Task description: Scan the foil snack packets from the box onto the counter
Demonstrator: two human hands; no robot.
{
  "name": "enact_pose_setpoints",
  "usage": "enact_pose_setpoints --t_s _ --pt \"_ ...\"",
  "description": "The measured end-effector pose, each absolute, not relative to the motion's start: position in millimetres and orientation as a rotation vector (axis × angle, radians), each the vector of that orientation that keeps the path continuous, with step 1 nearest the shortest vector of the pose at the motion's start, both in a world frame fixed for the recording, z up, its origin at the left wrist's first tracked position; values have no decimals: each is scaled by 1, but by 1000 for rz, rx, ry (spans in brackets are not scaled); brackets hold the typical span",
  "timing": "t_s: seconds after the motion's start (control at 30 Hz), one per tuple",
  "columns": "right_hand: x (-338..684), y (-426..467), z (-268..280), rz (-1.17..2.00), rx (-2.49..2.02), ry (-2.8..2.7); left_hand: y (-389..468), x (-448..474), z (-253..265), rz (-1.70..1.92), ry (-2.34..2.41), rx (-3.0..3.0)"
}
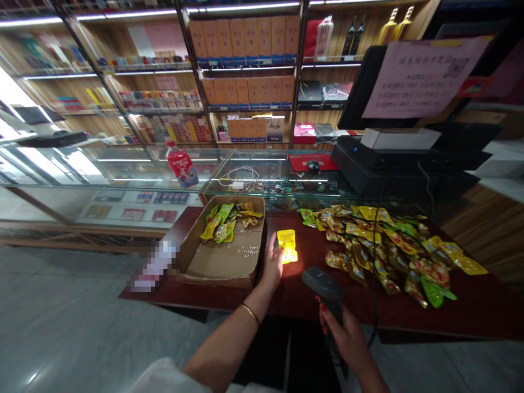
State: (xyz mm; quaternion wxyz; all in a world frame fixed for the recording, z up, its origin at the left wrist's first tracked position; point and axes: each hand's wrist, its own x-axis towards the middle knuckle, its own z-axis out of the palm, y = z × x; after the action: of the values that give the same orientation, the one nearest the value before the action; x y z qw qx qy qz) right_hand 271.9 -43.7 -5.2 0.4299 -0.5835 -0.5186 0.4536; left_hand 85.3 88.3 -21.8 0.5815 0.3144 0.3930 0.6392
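My left hand, with a bracelet on the wrist, grips a small yellow snack packet by its left edge. Bright light from the scanner falls on the packet's lower part. In my right hand is a dark barcode scanner, its head tilted toward the packet. Left of my left hand stands an open cardboard box with several green and yellow packets at its far end. A large pile of gold, yellow and green packets lies to the right of the scanner.
The dark red table meets a glass display counter. On the counter are a red-labelled bottle, a white cable, and a mouse near a monitor. A black cord hangs across the pile.
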Motion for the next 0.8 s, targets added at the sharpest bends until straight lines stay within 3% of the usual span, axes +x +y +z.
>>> enact_pose_setpoints --t_s 0.8 --pt "264 -33 3 984 -1505 -1450 89 91 -20 1443 1008 820"
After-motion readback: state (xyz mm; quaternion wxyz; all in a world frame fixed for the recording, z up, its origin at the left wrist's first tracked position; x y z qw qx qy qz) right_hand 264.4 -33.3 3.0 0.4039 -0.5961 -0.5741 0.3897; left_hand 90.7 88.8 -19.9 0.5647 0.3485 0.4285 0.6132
